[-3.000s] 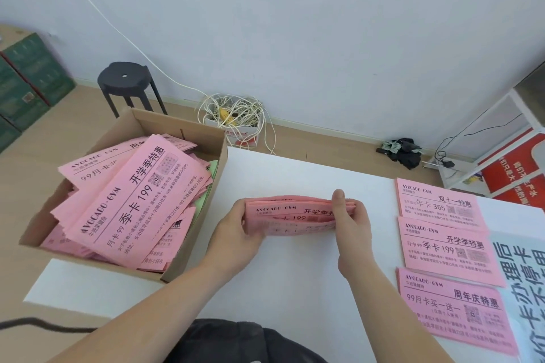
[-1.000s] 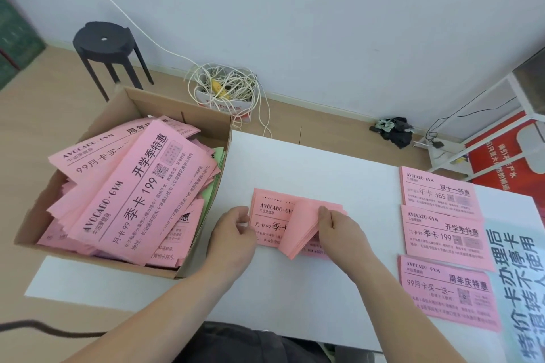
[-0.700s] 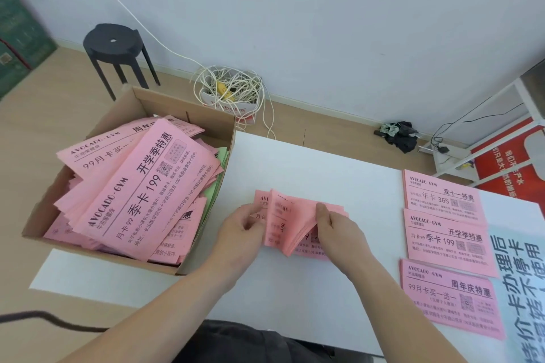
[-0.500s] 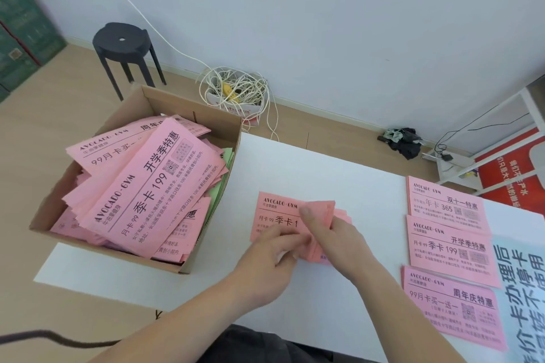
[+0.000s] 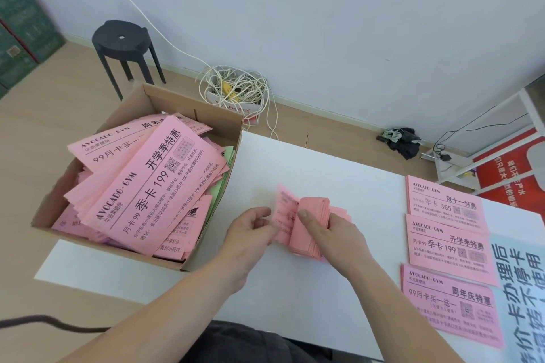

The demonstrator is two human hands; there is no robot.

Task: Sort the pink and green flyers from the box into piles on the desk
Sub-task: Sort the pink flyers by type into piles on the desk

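One pink flyer (image 5: 283, 209) stands fanned up off the wad of pink flyers (image 5: 312, 230), mid-bench; the left hand (image 5: 250, 230) pinches its left edge, the right hand (image 5: 336, 234) clasps the wad, thumb across the top; sorting step, I'd say, reading which offer it is; next move calls for carrying that sheet clear to its match among three pink piles (image 5: 448, 247) along the bench's (image 5: 324, 165) right edge; box (image 5: 188, 109) at the left edge is heaped, green flyers (image 5: 225, 156) peeking by its right wall.
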